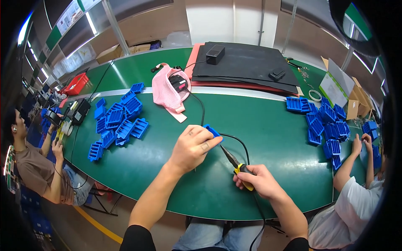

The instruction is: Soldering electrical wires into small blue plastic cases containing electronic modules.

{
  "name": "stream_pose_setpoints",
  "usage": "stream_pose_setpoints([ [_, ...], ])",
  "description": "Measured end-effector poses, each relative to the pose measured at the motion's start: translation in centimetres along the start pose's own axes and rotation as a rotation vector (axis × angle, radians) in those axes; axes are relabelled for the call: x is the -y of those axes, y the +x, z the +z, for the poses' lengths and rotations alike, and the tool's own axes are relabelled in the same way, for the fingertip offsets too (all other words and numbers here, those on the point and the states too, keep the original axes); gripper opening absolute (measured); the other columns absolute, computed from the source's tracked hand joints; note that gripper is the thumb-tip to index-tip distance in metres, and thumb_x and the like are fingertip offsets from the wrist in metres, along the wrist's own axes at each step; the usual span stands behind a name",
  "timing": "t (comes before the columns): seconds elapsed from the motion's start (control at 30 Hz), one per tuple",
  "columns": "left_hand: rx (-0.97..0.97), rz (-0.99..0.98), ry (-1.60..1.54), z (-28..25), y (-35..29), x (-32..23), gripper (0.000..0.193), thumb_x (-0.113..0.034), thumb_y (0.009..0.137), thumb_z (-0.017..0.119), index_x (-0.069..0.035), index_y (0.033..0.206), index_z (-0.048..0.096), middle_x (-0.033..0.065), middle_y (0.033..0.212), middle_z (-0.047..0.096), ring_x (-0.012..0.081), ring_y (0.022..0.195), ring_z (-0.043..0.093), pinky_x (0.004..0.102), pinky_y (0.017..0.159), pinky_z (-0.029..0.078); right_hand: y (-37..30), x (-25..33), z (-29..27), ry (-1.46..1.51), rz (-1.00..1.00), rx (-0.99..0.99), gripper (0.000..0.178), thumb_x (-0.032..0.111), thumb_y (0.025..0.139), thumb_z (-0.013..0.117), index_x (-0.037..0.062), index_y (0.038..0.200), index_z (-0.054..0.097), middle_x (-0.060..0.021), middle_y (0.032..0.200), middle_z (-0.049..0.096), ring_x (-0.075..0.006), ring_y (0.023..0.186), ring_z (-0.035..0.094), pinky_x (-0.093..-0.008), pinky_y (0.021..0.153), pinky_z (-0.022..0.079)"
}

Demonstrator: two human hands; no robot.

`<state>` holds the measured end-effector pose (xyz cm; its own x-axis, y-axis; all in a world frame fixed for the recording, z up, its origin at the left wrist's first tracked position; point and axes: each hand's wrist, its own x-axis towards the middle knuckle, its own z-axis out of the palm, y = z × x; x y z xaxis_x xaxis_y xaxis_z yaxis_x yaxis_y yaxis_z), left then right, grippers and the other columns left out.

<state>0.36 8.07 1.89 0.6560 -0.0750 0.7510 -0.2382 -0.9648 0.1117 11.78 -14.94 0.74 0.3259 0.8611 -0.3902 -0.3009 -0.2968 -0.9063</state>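
Left hand is clamped over a small blue part, pinning it to the green table; right hand is wrapped round a yellow-handled iron, tip angled at that part. Looks like mid-soldering to me. Next bit needs a steady tip and no slipping.

Both forearms are bare from wrist to well above the elbow. Black short sleeves end at the upper arms, near the lower edge of the view, far back from the fingers. Below and between the arms, blue jeans cover the lap. The left hand bears a small dark mark on the back of a finger, just behind the knuckle. The right hand wears no ring, glove or watch.
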Motion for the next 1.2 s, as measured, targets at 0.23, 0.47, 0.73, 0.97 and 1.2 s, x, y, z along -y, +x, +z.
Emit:
stream_pose_setpoints([
  [0.23,-0.129,-0.405,-0.334,1.2,-0.4,-1.2,0.040,0.005,0.071,0.076,-0.004,0.109,0.070,0.0092,0.088,0.061,0.0198,0.074,0.064,0.0300,0.063,0.052,0.6,-1.0,0.8,0.004,-0.227,0.017,0.022,0.013,0.092,0.064,-0.0044,0.105,0.067,-0.0061,0.091,0.069,-0.0104,0.085,0.063,-0.0261,0.081,0.051],
  [0.47,-0.132,-0.459,-0.448,1.2,-0.3,-2.0,0.039,0.012,0.073,0.069,-0.001,0.109,0.069,0.0086,0.090,0.062,0.0176,0.079,0.066,0.0274,0.069,0.056,0.2,-0.9,1.4,-0.085,-0.205,0.052,0.022,0.015,0.091,0.064,-0.0022,0.104,0.068,-0.0039,0.089,0.069,-0.0085,0.084,0.062,-0.0244,0.081,0.049],
  [0.73,-0.142,-0.463,-0.430,1.4,-0.4,-1.9,0.039,0.007,0.069,0.075,-0.003,0.107,0.071,0.0069,0.088,0.062,0.0157,0.076,0.065,0.0268,0.066,0.052,0.3,-0.7,1.5,-0.134,-0.194,0.018,0.021,0.017,0.091,0.064,-0.0015,0.100,0.068,-0.0021,0.086,0.068,-0.0070,0.082,0.060,-0.0237,0.077,0.048],
  [0.97,-0.138,-0.436,-0.392,1.4,-0.3,-2.0,0.038,0.006,0.070,0.076,-0.003,0.106,0.071,0.0075,0.088,0.063,0.0166,0.075,0.065,0.0271,0.066,0.052,0.4,-1.1,1.3,-0.198,-0.243,0.000,0.020,0.018,0.091,0.064,-0.0014,0.089,0.065,0.0006,0.079,0.062,-0.0057,0.073,0.054,-0.0235,0.069,0.044],
  [1.2,-0.131,-0.442,-0.390,1.4,-0.5,-2.0,0.039,0.008,0.069,0.075,-0.003,0.106,0.071,0.0077,0.088,0.063,0.0166,0.075,0.065,0.0268,0.066,0.052,0.4,-0.9,1.8,-0.122,-0.242,-0.006,0.020,0.019,0.091,0.064,-0.0013,0.088,0.065,-0.0005,0.081,0.063,-0.0060,0.075,0.055,-0.0234,0.070,0.045],
])
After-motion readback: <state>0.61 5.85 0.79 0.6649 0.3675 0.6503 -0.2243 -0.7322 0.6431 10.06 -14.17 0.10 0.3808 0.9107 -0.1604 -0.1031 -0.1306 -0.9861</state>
